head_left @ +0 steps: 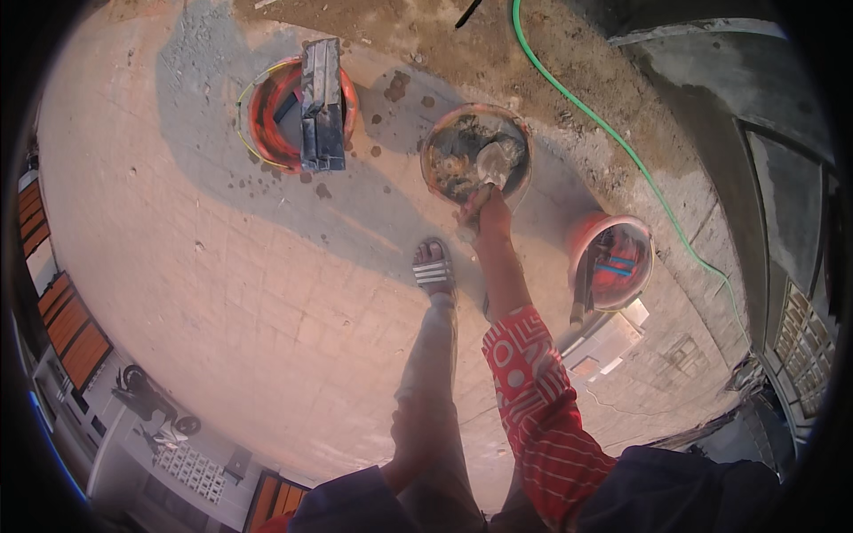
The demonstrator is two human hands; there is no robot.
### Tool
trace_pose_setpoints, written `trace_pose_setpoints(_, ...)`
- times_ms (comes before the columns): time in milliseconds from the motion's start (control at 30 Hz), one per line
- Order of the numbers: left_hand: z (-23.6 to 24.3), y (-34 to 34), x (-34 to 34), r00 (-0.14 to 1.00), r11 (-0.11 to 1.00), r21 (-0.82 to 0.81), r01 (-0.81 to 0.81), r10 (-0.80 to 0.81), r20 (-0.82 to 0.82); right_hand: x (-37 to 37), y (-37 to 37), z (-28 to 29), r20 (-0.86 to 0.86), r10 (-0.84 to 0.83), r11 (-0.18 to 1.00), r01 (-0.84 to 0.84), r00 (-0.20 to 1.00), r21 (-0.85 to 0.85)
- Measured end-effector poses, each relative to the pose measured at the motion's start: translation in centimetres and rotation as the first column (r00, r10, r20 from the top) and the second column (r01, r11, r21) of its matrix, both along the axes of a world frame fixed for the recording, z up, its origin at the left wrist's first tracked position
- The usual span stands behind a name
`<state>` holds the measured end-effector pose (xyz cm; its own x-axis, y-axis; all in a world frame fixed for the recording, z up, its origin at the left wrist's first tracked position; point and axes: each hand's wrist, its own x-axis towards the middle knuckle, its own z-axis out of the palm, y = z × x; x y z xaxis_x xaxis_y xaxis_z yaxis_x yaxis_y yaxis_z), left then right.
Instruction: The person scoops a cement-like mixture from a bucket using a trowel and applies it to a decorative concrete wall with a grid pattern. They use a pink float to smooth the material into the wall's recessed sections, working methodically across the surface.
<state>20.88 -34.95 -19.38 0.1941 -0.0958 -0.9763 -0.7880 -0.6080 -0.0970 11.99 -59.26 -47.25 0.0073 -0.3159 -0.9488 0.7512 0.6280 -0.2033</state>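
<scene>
My right hand (485,206) is closed around the handle of a trowel, at the near rim of a round bucket (430,180). The trowel's pale, wide blade (498,163) reaches inside the bucket, against a wet, lumpy grey mix (459,153) that looks like mortar. Lower down, my left hand (410,437) rests against my left leg near the knee; its fingers are too dim to make out. My sandalled left foot (432,263) stands on the ground just short of the bucket.
Left of it, a dark, long boxy piece (322,107) lies across an orange bucket (260,124). At right, another orange bucket (586,235) holds tools with blue parts, beside a pale block (604,342). A green hose (613,151) curves along the far right. A motorbike (151,400) stands lower left.
</scene>
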Motion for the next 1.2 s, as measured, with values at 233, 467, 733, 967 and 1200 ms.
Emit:
trace_pose_setpoints(233,-1.4,3.0,-0.4,0.983,0.986,-0.061,0.158,-0.152,0.101,0.6,-0.3,-1.7,-0.134,0.039,0.999,-0.040,0.990,-0.001)
trace_pose_setpoints(467,-1.6,3.5,-0.1,0.992,0.992,-0.075,0.106,-0.099,0.084,2.4,3.8,-4.7,-0.384,0.177,0.976,-0.213,0.906,-0.053)
trace_pose_setpoints(733,-1.8,3.9,-0.2,0.994,0.995,-0.054,0.078,-0.074,0.085,0.1,7.5,-8.0,-0.555,0.228,0.880,-0.413,0.800,-0.235)
trace_pose_setpoints(967,-0.1,-0.8,-1.1,0.997,0.999,0.052,0.003,-0.007,0.074,-2.8,9.8,-6.7,-0.620,0.295,0.790,-0.551,0.727,-0.270)
trace_pose_setpoints(1200,-1.1,3.1,-1.2,0.991,0.992,-0.060,0.108,-0.103,0.082,-7.1,15.1,-1.5,-0.585,0.432,0.749,-0.634,0.686,-0.190)
